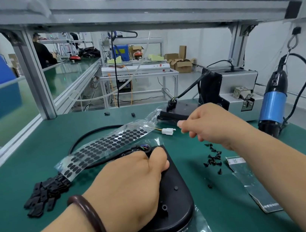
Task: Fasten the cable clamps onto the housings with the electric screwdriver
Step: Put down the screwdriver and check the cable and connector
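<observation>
A black rounded housing [176, 201] lies on the green mat in front of me. My left hand [131, 188] rests on it, fingers curled over its far end where a black cable [91, 134] enters. My right hand [209, 125] hovers above the mat with curled fingers, fingertips pinched together near a white connector [168, 131]; whether it holds something small I cannot tell. Loose black screws [213, 159] lie below it. Black cable clamps [44, 194] are piled at the left. The blue electric screwdriver [273, 106] hangs at the right.
A clear strip of black round pads [103, 146] lies across the cable. Another black housing [179, 110] sits at the back by a grey screw feeder box [241, 90]. A flat plastic bag [251, 182] lies at right. Aluminium frame posts [37, 81] stand at the back left.
</observation>
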Motion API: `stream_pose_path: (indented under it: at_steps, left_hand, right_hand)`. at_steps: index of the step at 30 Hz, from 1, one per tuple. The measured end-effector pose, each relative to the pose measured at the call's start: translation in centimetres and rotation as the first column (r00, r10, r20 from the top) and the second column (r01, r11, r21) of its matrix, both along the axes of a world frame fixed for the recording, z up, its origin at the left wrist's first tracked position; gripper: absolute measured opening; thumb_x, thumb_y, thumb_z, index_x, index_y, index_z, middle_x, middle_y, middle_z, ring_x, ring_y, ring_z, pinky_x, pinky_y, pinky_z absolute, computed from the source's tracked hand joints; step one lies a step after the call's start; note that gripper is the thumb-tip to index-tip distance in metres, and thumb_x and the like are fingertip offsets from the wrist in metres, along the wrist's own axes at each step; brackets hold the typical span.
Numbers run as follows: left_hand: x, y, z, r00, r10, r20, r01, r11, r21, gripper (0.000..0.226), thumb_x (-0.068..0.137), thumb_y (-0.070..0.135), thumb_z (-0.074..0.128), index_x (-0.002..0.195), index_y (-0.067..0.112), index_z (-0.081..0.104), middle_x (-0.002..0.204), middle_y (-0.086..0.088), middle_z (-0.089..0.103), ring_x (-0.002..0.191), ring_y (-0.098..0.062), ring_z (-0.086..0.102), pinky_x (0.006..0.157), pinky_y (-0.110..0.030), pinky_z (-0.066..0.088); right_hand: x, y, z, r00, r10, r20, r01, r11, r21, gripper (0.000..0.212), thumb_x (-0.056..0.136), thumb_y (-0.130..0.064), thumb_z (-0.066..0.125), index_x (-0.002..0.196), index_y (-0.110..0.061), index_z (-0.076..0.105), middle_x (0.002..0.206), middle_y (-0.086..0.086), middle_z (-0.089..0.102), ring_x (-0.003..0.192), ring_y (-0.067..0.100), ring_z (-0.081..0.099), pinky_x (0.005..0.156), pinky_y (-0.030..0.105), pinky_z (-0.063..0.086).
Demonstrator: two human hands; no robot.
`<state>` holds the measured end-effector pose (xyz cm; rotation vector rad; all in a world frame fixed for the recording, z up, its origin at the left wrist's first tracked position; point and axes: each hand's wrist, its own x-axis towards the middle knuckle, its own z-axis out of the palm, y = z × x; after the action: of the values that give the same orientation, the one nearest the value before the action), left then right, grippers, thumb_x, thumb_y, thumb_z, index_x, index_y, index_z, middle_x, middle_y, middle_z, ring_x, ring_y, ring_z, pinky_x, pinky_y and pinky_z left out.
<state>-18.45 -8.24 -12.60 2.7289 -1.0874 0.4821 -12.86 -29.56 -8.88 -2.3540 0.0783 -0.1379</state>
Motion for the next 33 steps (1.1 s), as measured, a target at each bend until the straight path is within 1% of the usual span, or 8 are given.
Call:
stream_pose_path:
  at_steps: [4, 7, 11, 16, 21, 26, 29, 33]
  left_hand:
    - [1.8, 0.8, 1.6, 0.947, -0.083, -0.311, 0.048, 0.992, -0.117, 0.019, 0.097, 0.044, 0.032, 0.084, 0.034, 0.023, 0.096, 0.004, 0.068, 0.096, -0.011, 0.060, 0.083, -0.036, 0.047]
    - [5.1, 4.4, 3.8, 0.915, -0.034, -0.403, -0.074, 0.965, -0.251, 0.024, 0.093, 0.034, 0.052, 0.099, 0.043, 0.031, 0.125, 0.023, 0.059, 0.108, 0.001, 0.058, 0.092, -0.022, 0.046]
    - [8.3, 8.1, 4.1, 0.821, 0.408, -0.399, -0.343, 0.911, 0.227, 0.079, 0.084, 0.029, 0.057, 0.147, 0.027, 0.010, 0.139, -0.003, 0.047, 0.111, -0.015, 0.055, 0.091, -0.021, 0.044]
    - [9.4, 7.8, 2.3, 0.686, 0.521, -0.508, -0.338, 0.846, 0.412, 0.089, 0.080, 0.031, 0.054, 0.152, 0.029, 0.001, 0.113, 0.002, 0.055, 0.087, -0.007, 0.054, 0.064, -0.008, 0.039]
    - [9.5, 7.8, 2.4, 0.770, 0.538, -0.343, -0.335, 0.799, 0.499, 0.077, 0.084, 0.006, 0.038, 0.152, 0.027, 0.009, 0.151, 0.001, 0.036, 0.135, -0.014, 0.037, 0.108, -0.020, 0.031]
    - [10.6, 11.5, 7.0, 0.795, 0.558, -0.238, -0.485, 0.821, 0.302, 0.073, 0.086, 0.001, 0.041, 0.148, 0.035, 0.021, 0.144, 0.005, 0.046, 0.122, -0.011, 0.048, 0.087, -0.010, 0.036]
    - [13.0, 15.3, 8.0, 0.704, 0.689, -0.172, -0.692, 0.720, 0.050, 0.070, 0.087, 0.001, 0.046, 0.150, 0.023, 0.023, 0.146, -0.009, 0.043, 0.130, -0.025, 0.044, 0.102, -0.027, 0.038]
    - [14.2, 15.9, 5.5, 0.588, 0.794, -0.154, -0.775, 0.607, 0.175, 0.062, 0.093, 0.008, 0.041, 0.150, 0.010, 0.018, 0.143, -0.017, 0.045, 0.128, -0.028, 0.047, 0.098, -0.027, 0.039]
  right_hand:
    - [2.7, 1.6, 0.7, 0.995, 0.096, 0.010, -0.092, 0.971, -0.219, 0.016, 0.086, -0.018, 0.062, 0.084, -0.009, 0.075, 0.066, 0.000, 0.063, 0.058, 0.012, 0.051, 0.057, 0.021, 0.045]
    - [5.5, 3.2, 0.7, 0.986, 0.157, -0.047, -0.159, 0.836, -0.525, 0.022, 0.085, -0.011, 0.056, 0.064, -0.017, 0.060, 0.062, -0.003, 0.050, 0.064, 0.019, 0.048, 0.054, 0.024, 0.037]
    - [8.3, 3.9, -1.6, 0.987, 0.104, -0.125, -0.162, 0.677, -0.718, 0.030, 0.084, -0.008, 0.050, 0.056, -0.012, 0.039, 0.059, 0.003, 0.039, 0.053, 0.017, 0.036, 0.052, 0.028, 0.033]
    - [9.9, 4.1, -3.8, 0.996, 0.022, -0.086, -0.071, 0.782, -0.620, 0.021, 0.082, -0.005, 0.049, 0.062, -0.011, 0.043, 0.067, 0.003, 0.047, 0.067, 0.023, 0.050, 0.061, 0.030, 0.040]
    - [10.3, 4.6, -4.3, 0.998, -0.005, -0.059, -0.031, 0.803, -0.595, 0.022, 0.079, -0.003, 0.051, 0.061, -0.013, 0.041, 0.067, 0.004, 0.045, 0.065, 0.023, 0.048, 0.053, 0.030, 0.039]
    - [10.6, 4.8, -2.3, 1.000, 0.013, 0.015, -0.001, 0.806, -0.592, 0.031, 0.091, -0.009, 0.047, 0.061, -0.012, 0.040, 0.067, 0.004, 0.045, 0.074, 0.024, 0.048, 0.055, 0.026, 0.038]
    - [10.1, 4.9, -0.2, 0.996, -0.010, 0.084, 0.043, 0.917, -0.397, 0.033, 0.097, -0.018, 0.045, 0.066, -0.008, 0.047, 0.071, 0.007, 0.050, 0.075, 0.026, 0.048, 0.065, 0.031, 0.040]
    - [7.3, 5.4, 3.2, 0.938, 0.017, 0.347, -0.071, 0.987, 0.143, 0.023, 0.097, -0.019, 0.050, 0.079, -0.015, 0.062, 0.075, 0.001, 0.062, 0.071, 0.017, 0.054, 0.069, 0.032, 0.048]
